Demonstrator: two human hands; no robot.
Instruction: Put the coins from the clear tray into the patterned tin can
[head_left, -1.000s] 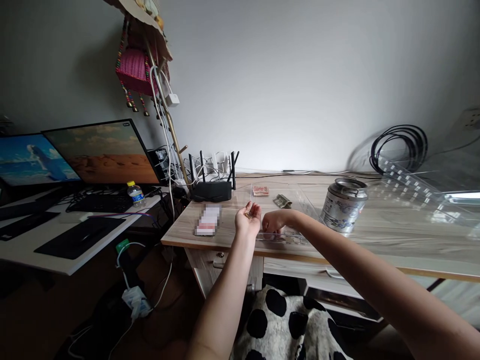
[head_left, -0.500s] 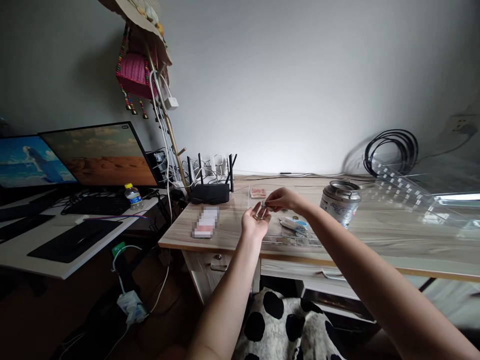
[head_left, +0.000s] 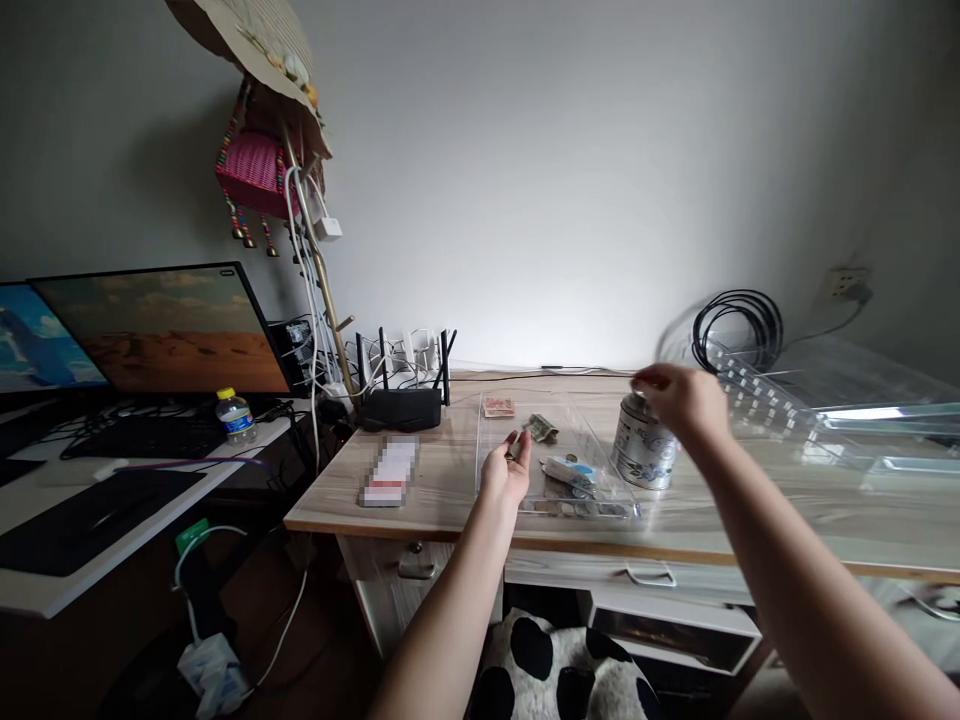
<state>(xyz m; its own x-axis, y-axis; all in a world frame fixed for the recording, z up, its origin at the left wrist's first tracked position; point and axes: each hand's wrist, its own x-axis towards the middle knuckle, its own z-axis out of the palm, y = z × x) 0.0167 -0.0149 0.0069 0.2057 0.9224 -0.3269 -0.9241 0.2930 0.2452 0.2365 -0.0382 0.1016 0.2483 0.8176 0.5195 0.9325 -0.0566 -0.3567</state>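
Note:
My left hand (head_left: 506, 468) is cupped palm up over the clear plastic tray (head_left: 491, 490), with what looks like coins (head_left: 513, 454) partly hidden by its curled fingers. My right hand (head_left: 686, 400) is pinched over the mouth of the silver tin can (head_left: 645, 450); whatever the fingertips hold cannot be made out. In the tray are a reddish banknote (head_left: 499, 407), a crumpled greenish banknote (head_left: 541, 429), a white and blue plastic packet (head_left: 568, 474) and several coins (head_left: 577, 508) along the front edge.
A black router (head_left: 401, 408) stands at the back left, behind a blurred flat item (head_left: 391, 472). Clear plastic racks (head_left: 795, 410) and a coiled black cable (head_left: 739, 330) occupy the right side. Further left, a desk holds a monitor (head_left: 165, 330) and a bottle (head_left: 236, 418).
My right hand has moved from my left palm rightward to above the tin can. The left hand stays cupped over the tray. The greenish banknote now shows. The view has shifted slightly.

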